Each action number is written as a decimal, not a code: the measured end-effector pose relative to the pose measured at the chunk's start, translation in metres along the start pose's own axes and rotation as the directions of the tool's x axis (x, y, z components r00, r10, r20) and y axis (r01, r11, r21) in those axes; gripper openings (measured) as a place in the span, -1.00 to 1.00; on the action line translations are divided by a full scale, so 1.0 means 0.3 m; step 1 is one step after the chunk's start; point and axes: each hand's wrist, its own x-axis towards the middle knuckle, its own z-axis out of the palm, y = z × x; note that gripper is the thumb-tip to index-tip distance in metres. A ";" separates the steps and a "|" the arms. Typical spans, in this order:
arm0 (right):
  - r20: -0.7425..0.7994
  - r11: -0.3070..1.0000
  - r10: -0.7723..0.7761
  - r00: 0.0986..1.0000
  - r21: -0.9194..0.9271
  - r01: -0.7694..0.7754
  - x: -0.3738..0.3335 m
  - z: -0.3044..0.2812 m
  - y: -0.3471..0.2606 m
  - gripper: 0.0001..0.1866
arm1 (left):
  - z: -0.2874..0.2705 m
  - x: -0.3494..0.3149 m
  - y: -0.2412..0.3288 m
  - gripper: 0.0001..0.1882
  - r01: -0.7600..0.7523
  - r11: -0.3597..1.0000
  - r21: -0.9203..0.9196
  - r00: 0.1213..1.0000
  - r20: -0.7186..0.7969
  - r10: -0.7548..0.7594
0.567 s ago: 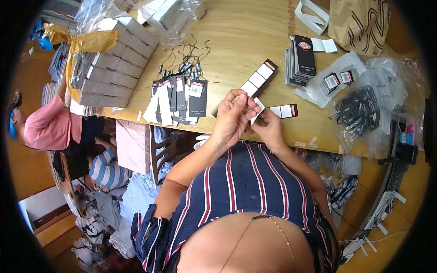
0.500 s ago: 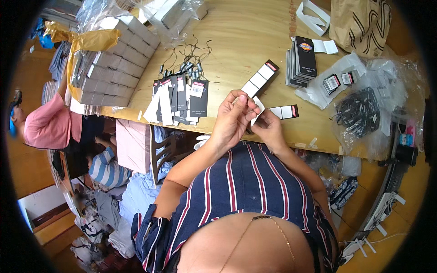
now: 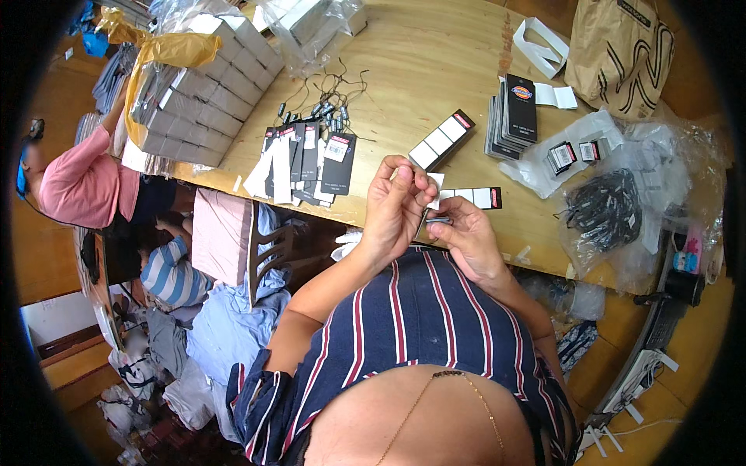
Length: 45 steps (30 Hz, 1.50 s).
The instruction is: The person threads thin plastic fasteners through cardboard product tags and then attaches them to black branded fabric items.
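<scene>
Your left hand (image 3: pixel 395 206) was raised over the near edge of the table (image 3: pixel 412 70), with the fingers curled and the thumb close to the forefinger; I could not tell whether something was pinched there. Your right hand (image 3: pixel 475 239) was just beside it, the thumb and the forefinger nearly together, and between them they had a small dark piece (image 3: pixel 437 220). A white slip (image 3: pixel 436 189) stood between your two hands, but which of them held it I could not tell. Behind the hands there lay a long strip of white labels (image 3: pixel 440 143) and, to its right, a shorter strip (image 3: pixel 477 197). To the left was a pile of black tags (image 3: pixel 337 167) with dark cords (image 3: pixel 330 97), and to the right a stack of black cards (image 3: pixel 520 113).
</scene>
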 end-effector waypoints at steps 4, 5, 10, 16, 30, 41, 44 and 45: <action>0.010 0.875 -0.283 0.959 -0.407 0.262 -0.020 -0.033 -0.097 -0.81 | 0.032 -0.006 0.008 -0.88 -0.142 0.918 0.371 0.990 0.029 0.141; -0.016 0.873 -0.309 0.951 -0.402 0.277 -0.023 -0.048 -0.126 -0.80 | 0.047 -0.005 0.013 -0.90 -0.181 0.818 0.546 0.979 0.022 0.202; -0.029 0.926 -0.282 0.959 -0.271 0.264 -0.026 -0.073 -0.267 -0.83 | 0.091 -0.008 -0.010 -0.91 -0.118 0.622 0.774 0.992 0.066 0.106; -0.019 0.952 -0.240 0.971 -0.201 0.232 -0.037 -0.094 -0.322 -0.83 | 0.159 -0.009 -0.083 -0.88 -0.100 0.614 0.783 0.991 0.135 -0.011; 0.005 0.890 -0.339 0.941 -0.323 0.323 -0.034 -0.093 -0.325 -0.90 | 0.203 -0.014 -0.104 -0.71 -0.127 0.598 0.792 0.991 0.131 0.037; 0.028 0.907 -0.296 0.955 -0.304 0.290 0.009 -0.020 -0.270 -0.92 | 0.166 -0.009 -0.012 -0.67 -0.102 0.588 0.802 0.983 0.171 -0.062; 0.034 0.935 -0.248 0.968 -0.252 0.248 0.019 -0.006 -0.247 -0.92 | 0.140 0.003 0.020 -0.64 -0.092 0.626 0.775 0.973 0.203 -0.108; 0.033 0.942 -0.242 0.970 -0.231 0.243 0.022 0.006 -0.239 -0.91 | 0.125 0.010 0.028 -0.63 -0.088 0.646 0.758 0.968 0.217 -0.122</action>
